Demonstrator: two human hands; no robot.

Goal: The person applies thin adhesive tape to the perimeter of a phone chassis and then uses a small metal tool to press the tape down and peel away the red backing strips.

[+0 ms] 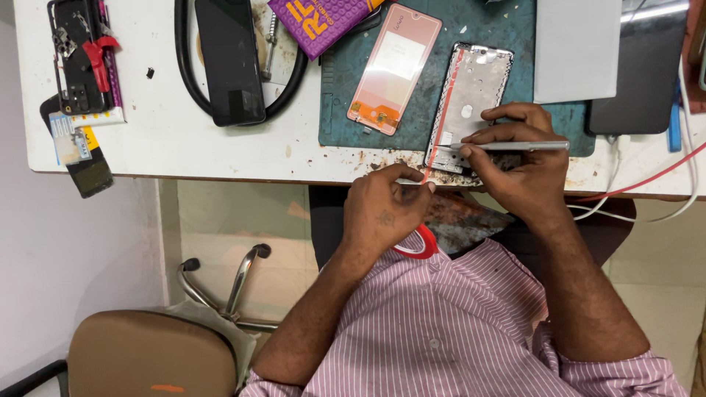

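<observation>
A silver phone frame [471,95] lies on the teal work mat [515,37] at the table's near edge. A thin red tape strip [445,110] runs along the frame's left side. My left hand [382,209] pinches the strip's lower end; a red tape roll [419,246] hangs under that hand. My right hand [518,158] grips silver tweezers [515,146] held level, their tip pressing on the strip at the frame's lower left. A pink-backed phone screen [395,70] lies on the mat to the left of the frame.
A black phone [229,59] rests inside a black cable loop [184,66]. A purple box [320,22] sits at the back, a disassembled phone with a red clip [77,55] at far left. Dark tablet [640,73], red and white cables [647,184] right. Brown chair [147,353] below.
</observation>
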